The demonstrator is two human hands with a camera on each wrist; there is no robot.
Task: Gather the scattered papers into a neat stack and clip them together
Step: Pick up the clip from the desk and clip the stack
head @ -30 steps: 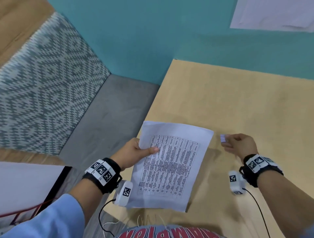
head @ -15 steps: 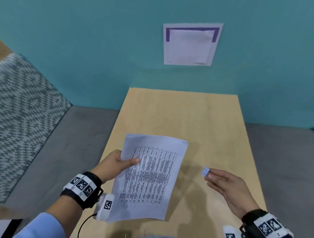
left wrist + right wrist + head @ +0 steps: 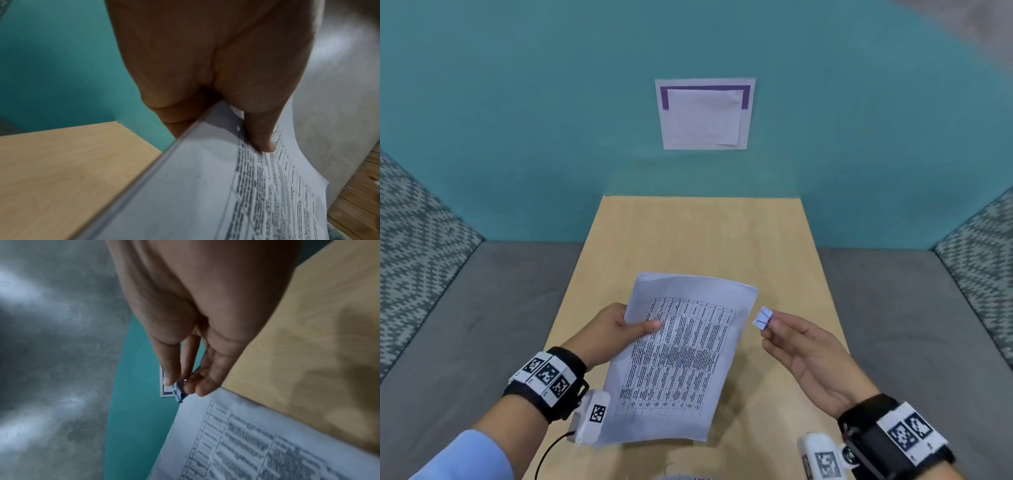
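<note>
Paper stack (image 3: 681,356) held above the bench (image 3: 702,236), tilted, printed table facing up. Left hand (image 3: 606,335) pinches the stack's left edge, thumb on top, fingers beneath. Right hand (image 3: 808,353) just right of the stack's upper right corner, apart from it, thumb and fingertips pinching 1 small binder clip (image 3: 762,317), pale blue. On the teal wall (image 3: 517,120) behind the bench: 1 posted sheet (image 3: 703,114).
</note>
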